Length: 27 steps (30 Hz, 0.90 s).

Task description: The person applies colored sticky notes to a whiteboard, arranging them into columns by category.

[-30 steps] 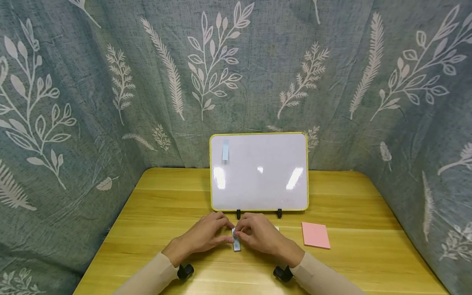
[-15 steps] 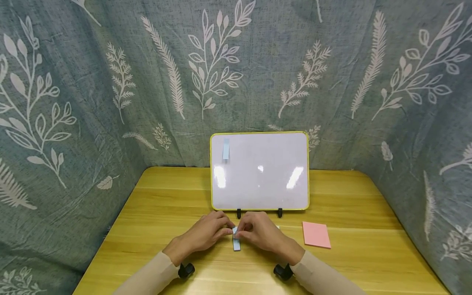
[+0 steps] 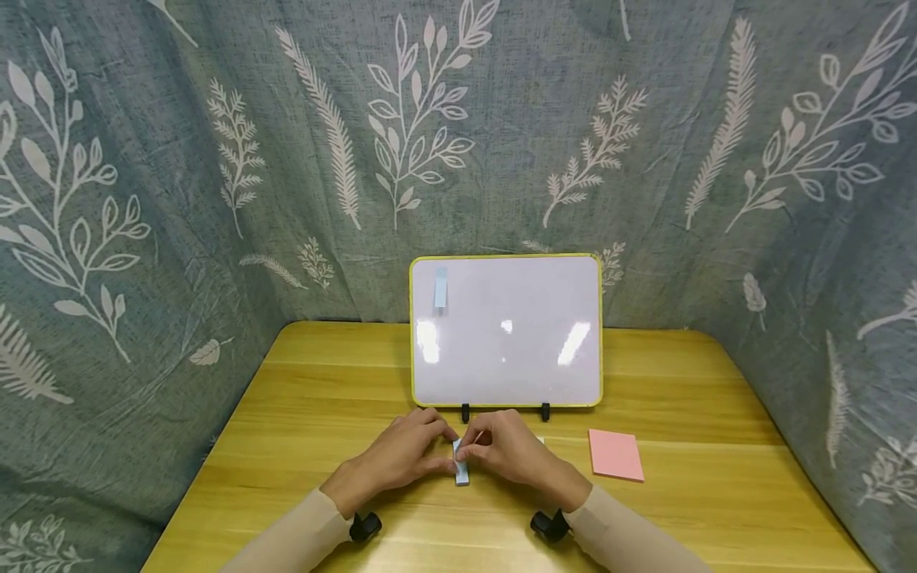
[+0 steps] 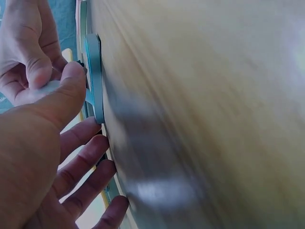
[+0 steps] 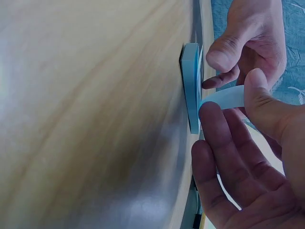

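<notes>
A narrow light-blue sticky note pad (image 3: 462,477) lies on the table between both hands. My left hand (image 3: 401,454) holds it in place, index finger at its far end and thumb at its side. My right hand (image 3: 509,450) pinches the top sticky note (image 5: 226,97) between thumb and index finger. That sheet bends up from the pad in the right wrist view, where its lower end meets the pad. In the left wrist view the pad (image 4: 95,76) shows edge-on, and the left thumb covers part of the lifted sheet.
Behind the hands stands a whiteboard (image 3: 509,334) with a yellow frame and black feet (image 3: 546,412). One blue strip (image 3: 440,288) is stuck at its upper left. A pink sticky note pad (image 3: 616,455) lies to the right. A pale corner (image 3: 540,440) peeks from behind the right hand.
The left thumb drew back toward the index finger, then came down along the pad again. The right hand keeps its pinch on the sheet and has barely shifted.
</notes>
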Each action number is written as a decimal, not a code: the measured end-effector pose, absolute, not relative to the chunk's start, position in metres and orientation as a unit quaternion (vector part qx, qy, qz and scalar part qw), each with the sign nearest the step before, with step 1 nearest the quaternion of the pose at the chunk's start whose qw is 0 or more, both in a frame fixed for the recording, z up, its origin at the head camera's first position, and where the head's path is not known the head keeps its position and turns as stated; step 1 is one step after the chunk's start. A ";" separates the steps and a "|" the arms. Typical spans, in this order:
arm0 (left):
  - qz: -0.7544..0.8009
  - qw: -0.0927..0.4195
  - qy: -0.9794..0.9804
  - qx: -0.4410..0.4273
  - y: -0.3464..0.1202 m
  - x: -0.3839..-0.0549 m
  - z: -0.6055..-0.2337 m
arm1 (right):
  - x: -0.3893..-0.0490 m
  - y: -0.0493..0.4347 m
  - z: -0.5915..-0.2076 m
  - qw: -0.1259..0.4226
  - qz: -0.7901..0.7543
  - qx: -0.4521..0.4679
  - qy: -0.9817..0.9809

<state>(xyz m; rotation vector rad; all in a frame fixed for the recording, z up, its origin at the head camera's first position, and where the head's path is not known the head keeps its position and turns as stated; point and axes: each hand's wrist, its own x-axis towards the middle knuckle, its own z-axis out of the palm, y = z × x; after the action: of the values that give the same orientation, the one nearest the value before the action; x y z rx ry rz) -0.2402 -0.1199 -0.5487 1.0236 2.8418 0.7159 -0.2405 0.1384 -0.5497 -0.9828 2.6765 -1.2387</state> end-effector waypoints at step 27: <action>0.233 -0.003 0.929 0.286 -0.106 -0.233 -0.552 | -0.248 0.139 -0.544 -0.018 -0.388 -0.271 0.881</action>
<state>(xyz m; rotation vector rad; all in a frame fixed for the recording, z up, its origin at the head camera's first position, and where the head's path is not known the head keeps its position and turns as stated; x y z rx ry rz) -0.2330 -0.1058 -0.5518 0.9009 2.9254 0.7347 -0.2482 0.1386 -0.5441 -0.8627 2.7993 -1.2330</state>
